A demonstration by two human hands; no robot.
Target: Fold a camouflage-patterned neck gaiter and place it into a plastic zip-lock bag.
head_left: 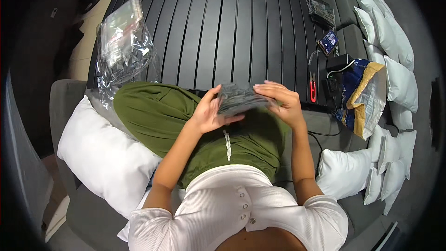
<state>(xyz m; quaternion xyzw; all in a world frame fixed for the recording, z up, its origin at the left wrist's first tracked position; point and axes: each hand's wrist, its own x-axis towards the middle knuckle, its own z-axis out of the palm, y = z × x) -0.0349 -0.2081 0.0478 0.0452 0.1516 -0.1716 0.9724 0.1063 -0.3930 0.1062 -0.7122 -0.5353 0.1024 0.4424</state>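
Between my two hands, above my lap, is a small clear plastic bag (239,98) with dark contents I cannot make out; motion smears it a little. My left hand (209,114) grips its left side, with the thumb on top and fingers beneath. At its right edge, my right hand (283,102) holds the bag with bent fingers, the thumb partly hidden. Several clear plastic bags (123,42) lie piled on the left end of the black slatted table (223,32). A similar dark-filled packet stack (321,13) rests at the table's far right.
Red-handled thread snips (312,88) and a phone (328,42) lie on the table's right side. Beside them stand black boxes with cables (332,86) and a blue and yellow sack (360,97). White pillows (104,158) sit on the grey sofa on both sides.
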